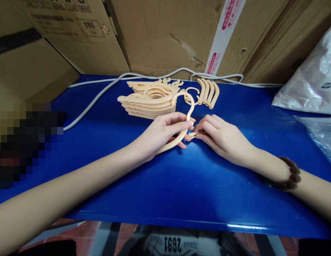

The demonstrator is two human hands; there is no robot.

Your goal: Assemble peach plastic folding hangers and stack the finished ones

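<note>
My left hand (165, 133) is closed around a cream plastic hanger piece (191, 106), with its curved hook standing up above the fingers and one arm running down under the palm. Close beside it, my right hand (215, 133) pinches a small cream plastic part (192, 135); most of that part is hidden by the fingers. The two held pieces are near each other, and I cannot tell if they touch. Just beyond the left hand lies a stack of cream hangers (149, 101). Several loose curved hanger arms (208, 91) and loose hooks (191, 94) lie behind the hands.
A grey cable (98, 94) runs along the back of the blue table (165, 192). Cardboard boxes (165, 39) stand behind it. Clear plastic bags (306, 78) lie at the right. A blurred-out dark object (23, 149) is at the left.
</note>
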